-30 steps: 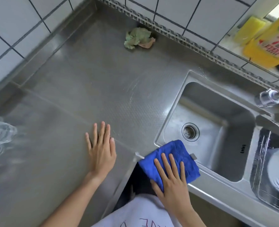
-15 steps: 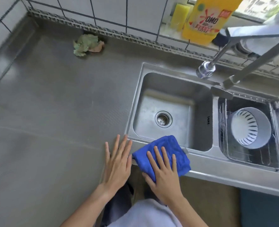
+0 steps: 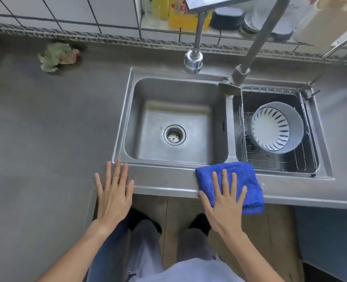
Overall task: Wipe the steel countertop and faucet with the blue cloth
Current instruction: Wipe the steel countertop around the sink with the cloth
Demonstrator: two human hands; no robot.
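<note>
The folded blue cloth (image 3: 241, 180) lies on the front rim of the steel countertop (image 3: 46, 129), below the divider between the two basins. My right hand (image 3: 223, 200) presses flat on the cloth with straight, spread fingers. My left hand (image 3: 113, 194) rests flat on the counter at the front left corner of the sink (image 3: 168, 92), holding nothing. The faucet (image 3: 193, 60) hangs over the back of the left basin, its spout head pointing down.
A crumpled green and pink rag (image 3: 56, 57) lies at the back left of the counter. A wire basket (image 3: 308, 163) in the right basin holds a white strainer bowl (image 3: 276, 129). Yellow bottles (image 3: 180, 15) stand on the sill behind the faucet.
My right hand has slid the blue cloth to the right along the sink's front rim. My left hand stays flat at the sink's front left corner. The view swung right.
</note>
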